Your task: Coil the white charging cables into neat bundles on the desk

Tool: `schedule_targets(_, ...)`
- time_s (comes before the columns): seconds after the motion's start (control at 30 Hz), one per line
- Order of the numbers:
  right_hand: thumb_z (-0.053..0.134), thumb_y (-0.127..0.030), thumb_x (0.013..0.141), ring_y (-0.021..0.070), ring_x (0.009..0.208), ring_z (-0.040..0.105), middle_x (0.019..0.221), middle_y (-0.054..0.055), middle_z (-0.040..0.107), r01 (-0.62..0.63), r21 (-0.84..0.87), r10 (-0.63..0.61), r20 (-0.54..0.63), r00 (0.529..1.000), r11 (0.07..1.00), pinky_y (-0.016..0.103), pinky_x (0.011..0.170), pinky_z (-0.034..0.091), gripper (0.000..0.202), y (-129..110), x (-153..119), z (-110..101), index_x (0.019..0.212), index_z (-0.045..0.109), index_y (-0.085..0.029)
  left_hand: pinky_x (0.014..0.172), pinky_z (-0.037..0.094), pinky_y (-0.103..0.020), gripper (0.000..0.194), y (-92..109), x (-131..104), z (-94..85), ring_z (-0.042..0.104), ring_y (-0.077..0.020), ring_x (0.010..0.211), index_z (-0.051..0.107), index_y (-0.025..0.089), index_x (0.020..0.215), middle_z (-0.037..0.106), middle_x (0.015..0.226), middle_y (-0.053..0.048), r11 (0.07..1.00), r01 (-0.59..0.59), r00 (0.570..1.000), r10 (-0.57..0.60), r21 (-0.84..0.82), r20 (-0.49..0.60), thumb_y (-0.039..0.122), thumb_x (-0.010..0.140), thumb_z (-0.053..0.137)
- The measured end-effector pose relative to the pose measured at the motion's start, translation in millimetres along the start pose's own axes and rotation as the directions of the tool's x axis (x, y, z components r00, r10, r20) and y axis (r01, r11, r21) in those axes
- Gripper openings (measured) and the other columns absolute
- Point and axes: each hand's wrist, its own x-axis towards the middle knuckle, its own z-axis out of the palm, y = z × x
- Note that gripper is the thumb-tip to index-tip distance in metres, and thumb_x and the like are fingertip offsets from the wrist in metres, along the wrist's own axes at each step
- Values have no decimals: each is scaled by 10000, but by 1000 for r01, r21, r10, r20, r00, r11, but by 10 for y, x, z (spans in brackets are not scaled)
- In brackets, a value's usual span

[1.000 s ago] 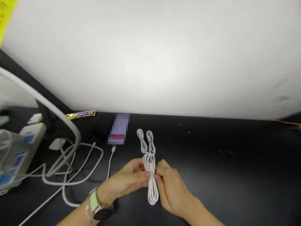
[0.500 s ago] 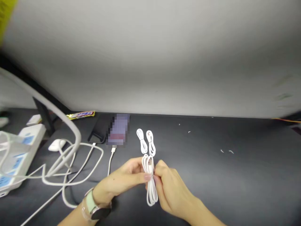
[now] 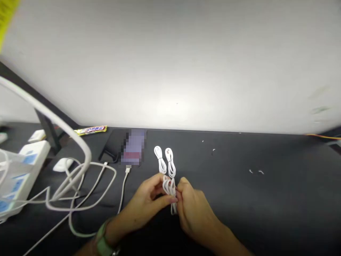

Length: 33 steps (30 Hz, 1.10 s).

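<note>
A coiled white cable [image 3: 169, 186] is pinched around its middle by my left hand [image 3: 145, 202], its thumb lying across the loops. My right hand [image 3: 193, 208] is closed at the right side of the same bundle, fingertips pressed together near its middle; what exactly they pinch is too small to tell. Just beyond my hands, two more coiled white cables lie side by side on the black desk, the left bundle [image 3: 160, 160] and the right bundle [image 3: 170, 163], each bound at its middle.
Left of my hands are a phone [image 3: 134, 147] with a cable plugged in, a dark phone [image 3: 110, 147], a snack wrapper [image 3: 92, 130], loose white cables [image 3: 87, 206] and a power strip [image 3: 34, 156]. Small white scraps [image 3: 261, 172] lie to the right. A pale wall stands behind the desk [image 3: 239, 153].
The held bundle has tilted and looks shorter, its lower loops now mostly behind my hands. My left wrist has turned, so the watch face is hidden. Both hands remain on the bundle.
</note>
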Motion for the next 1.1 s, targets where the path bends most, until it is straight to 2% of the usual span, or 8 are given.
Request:
schedule_targets(0.13, 265, -99, 887, 132, 451, 419, 714, 14, 461, 23, -44, -23, 2, 1000, 999, 282, 451, 230, 121, 0, 10, -27, 857, 329, -198, 705, 451, -230, 121, -22, 0, -30, 567, -130, 754, 591, 150, 819, 573, 808, -9, 971, -111, 993, 119, 214, -24, 175, 750, 687)
schedule_targets(0.27, 278, -107, 893, 140, 449, 411, 708, 17, 460, 11, -75, -10, 1, 1000, 997, 291, 451, 216, 117, -3, -5, -36, 849, 327, -204, 709, 453, -242, 129, -26, -9, -70, 586, -149, 759, 637, 155, 815, 621, 816, -33, 869, -242, 961, 275, 432, -15, 138, 714, 715)
schedule_targets(0.43, 282, -85, 874, 148, 456, 411, 718, 23, 461, 8, -40, -7, 25, 1000, 999, 293, 445, 218, 132, 0, -20, -59, 850, 330, -206, 742, 482, -276, 142, -42, -11, -91, 627, -179, 818, 685, 188, 861, 689, 856, -62, 780, -383, 912, 406, 495, 65, 109, 743, 681)
schedule_targets(0.6, 277, -107, 902, 147, 516, 461, 739, 22, 466, -53, 197, 38, 79, 996, 979, 278, 480, 319, 116, 3, -25, -86, 870, 336, -202, 769, 494, -313, 260, -70, 3, -124, 630, -192, 865, 706, 234, 967, 698, 884, -67, 701, -514, 847, 507, 494, 162, 79, 766, 648)
schedule_targets(0.73, 291, -137, 921, 153, 603, 491, 754, 17, 473, -194, 376, 151, 141, 978, 906, 280, 564, 405, 110, -17, -33, -100, 856, 331, -216, 787, 479, -337, 367, -87, -4, -148, 601, -207, 903, 696, 267, 1042, 691, 882, -68, 554, -618, 762, 596, 558, 254, 32, 772, 616)
schedule_targets(0.93, 255, -207, 967, 146, 649, 477, 753, 10, 464, -268, 557, 237, 128, 963, 786, 279, 608, 439, 161, -99, 1, -142, 832, 341, -220, 745, 464, -307, 544, -118, -61, -126, 567, -182, 841, 614, 294, 1184, 676, 891, -49, 363, -659, 672, 677, 658, 299, -15, 736, 629)
schedule_targets(1.03, 262, -208, 971, 136, 630, 474, 733, -2, 456, -275, 578, 269, 99, 958, 768, 261, 587, 439, 167, -115, 13, -133, 829, 350, -220, 752, 455, -302, 515, -117, -83, -86, 557, -176, 835, 622, 298, 1164, 662, 904, -46, 379, -651, 681, 675, 658, 285, -14, 757, 593)
schedule_targets(1.1, 262, -175, 964, 134, 640, 491, 752, 6, 471, -224, 565, 248, 35, 968, 794, 259, 592, 443, 155, -101, 16, -118, 853, 363, -213, 799, 448, -319, 435, -118, -87, -60, 547, -187, 887, 645, 285, 1107, 628, 943, -58, 518, -603, 748, 632, 607, 204, 13, 778, 564)
